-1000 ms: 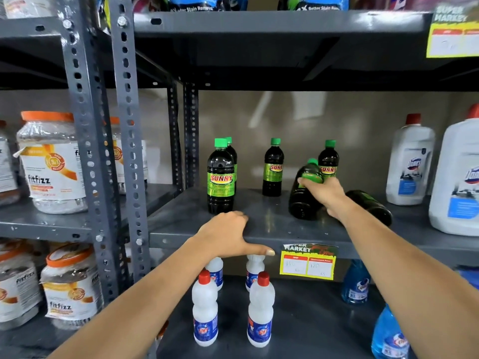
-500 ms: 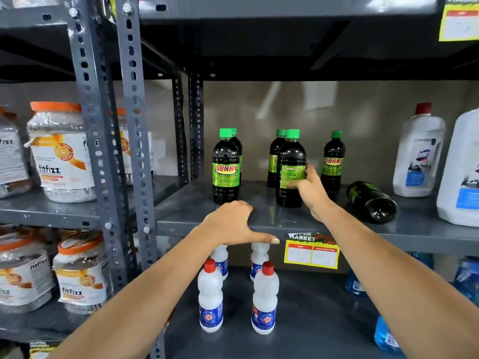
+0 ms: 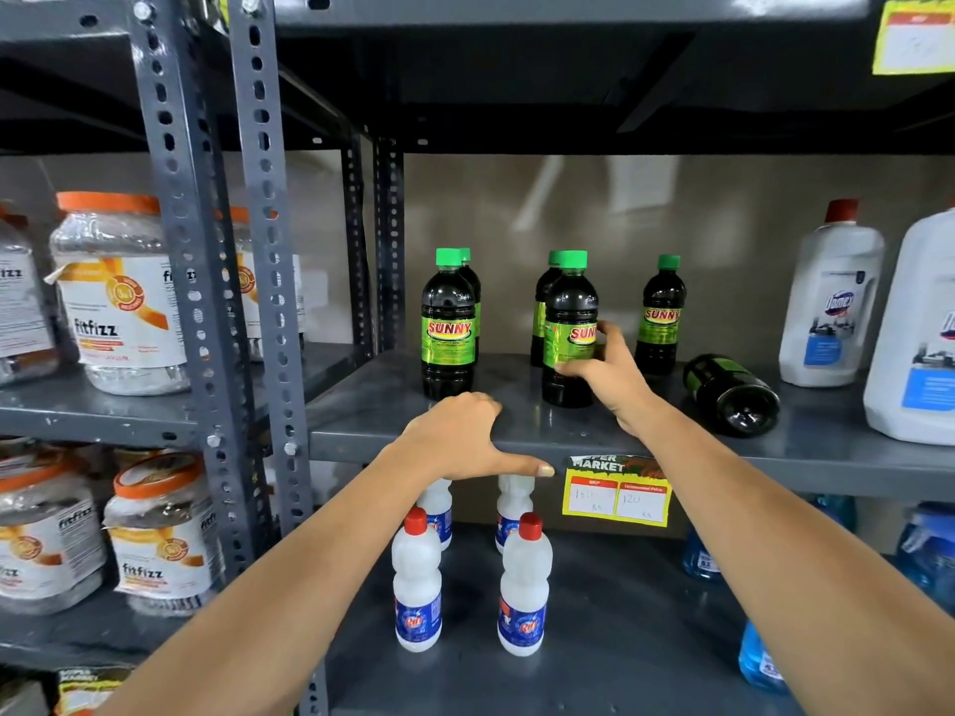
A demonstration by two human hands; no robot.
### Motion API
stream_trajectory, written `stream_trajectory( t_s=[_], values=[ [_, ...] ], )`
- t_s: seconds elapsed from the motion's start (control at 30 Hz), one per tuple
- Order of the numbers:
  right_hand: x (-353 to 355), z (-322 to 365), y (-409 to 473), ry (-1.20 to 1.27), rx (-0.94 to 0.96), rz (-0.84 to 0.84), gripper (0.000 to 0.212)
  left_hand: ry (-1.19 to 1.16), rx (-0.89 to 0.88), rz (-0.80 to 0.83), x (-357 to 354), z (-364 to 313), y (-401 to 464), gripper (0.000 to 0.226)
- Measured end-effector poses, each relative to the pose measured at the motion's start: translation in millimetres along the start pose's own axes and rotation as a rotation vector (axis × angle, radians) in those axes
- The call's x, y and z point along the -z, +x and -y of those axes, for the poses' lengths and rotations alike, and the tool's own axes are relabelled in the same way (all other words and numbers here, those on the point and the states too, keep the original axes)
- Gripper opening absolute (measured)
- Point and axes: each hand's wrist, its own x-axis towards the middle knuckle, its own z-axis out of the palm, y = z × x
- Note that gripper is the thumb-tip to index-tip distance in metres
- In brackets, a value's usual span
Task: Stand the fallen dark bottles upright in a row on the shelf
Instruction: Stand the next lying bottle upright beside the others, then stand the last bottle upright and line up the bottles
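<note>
Shelf: grey metal shelf (image 3: 517,431) at mid height, carrying all the dark bottles; the landmark for the places below.
Right hand: right hand (image 3: 612,377) reaches over the shelf's front edge, fingers (image 3: 607,330) wrapped round the label of a bottle, thumb low on its left side, clamped on it.
Held bottle: held bottle (image 3: 568,328) stands upright on the shelf near the middle, green cap on top, its SUNNY label turned partly toward the hand.
Left hand: left hand (image 3: 460,436) lies palm down on the shelf's front lip, fingers together and curled over onto the shelf surface, thumb stretched right along the lip; it grips no bottle.
Front-left bottle: front-left bottle (image 3: 448,323) upright on the shelf, just behind the left hand, label facing out.
Bottles behind: one hidden bottle (image 3: 471,286) directly behind the front-left bottle and one rear bottle (image 3: 542,307) directly behind the held bottle, both upright, mostly covered.
Right upright bottle: right upright bottle (image 3: 663,315) toward the back of the shelf, to the right of the held bottle.
Fallen bottle: fallen bottle (image 3: 731,395) lies on its side on the shelf to the right of the right hand, base toward the camera; its cap end points back and probably left, though it is hard to see.
Price tag: yellow price tag (image 3: 617,490) stuck on the shelf's front lip, below the right wrist.
White jugs: white jugs (image 3: 827,302) at the shelf's right end.
</note>
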Motion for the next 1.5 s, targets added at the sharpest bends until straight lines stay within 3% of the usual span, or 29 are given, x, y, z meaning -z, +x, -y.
stream_trajectory(
  t_s=[0.17, 0.27, 0.73, 0.9, 0.97, 1.07, 1.13, 1.2, 1.33, 1.4, 1.5],
  values=[
    [1, -1, -1, -0.093, -0.004, -0.016, 0.081, 0.008, 0.003, 0.002, 0, 0, -1, 0.131],
    [0, -2, -3, -0.161, 0.016, -0.018, 0.089, 0.003, 0.008, 0.002, 0, -1, -1, 0.132],
    [0, 10, -18, -0.29, 0.032, -0.011, 0.089, -0.022, -0.036, 0.028, 5, -3, -5, 0.127],
    [35, 33, -24, -0.647, 0.446, -0.556, 0.066, -0.096, -0.179, 0.081, 6, -22, -12, 0.128],
    [70, 40, -15, -0.856, 0.362, -0.614, 0.071, -0.048, -0.207, 0.139, 5, -41, -7, 0.128],
    [121, 38, -6, -1.088, -0.079, -0.486, 0.084, 0.028, -0.246, 0.196, -1, -75, 7, 0.12],
    [141, 32, -8, -0.996, -0.357, -0.316, 0.096, 0.097, -0.283, 0.227, -5, -95, 20, 0.109],
    [151, 26, -9, -0.756, -0.514, -0.163, 0.103, 0.123, -0.289, 0.272, -5, -105, 32, 0.1],
    [157, 18, -5, -0.527, -0.514, -0.219, 0.079, 0.106, -0.298, 0.319, -3, -106, 42, 0.097],
    [156, 11, -3, -0.419, -0.445, -0.326, 0.087, 0.086, -0.315, 0.302, -5, -105, 42, 0.097],
    [145, 5, -8, -0.45, -0.302, -0.502, 0.085, 0.064, -0.323, 0.267, -8, -104, 40, 0.098]
  ],
)
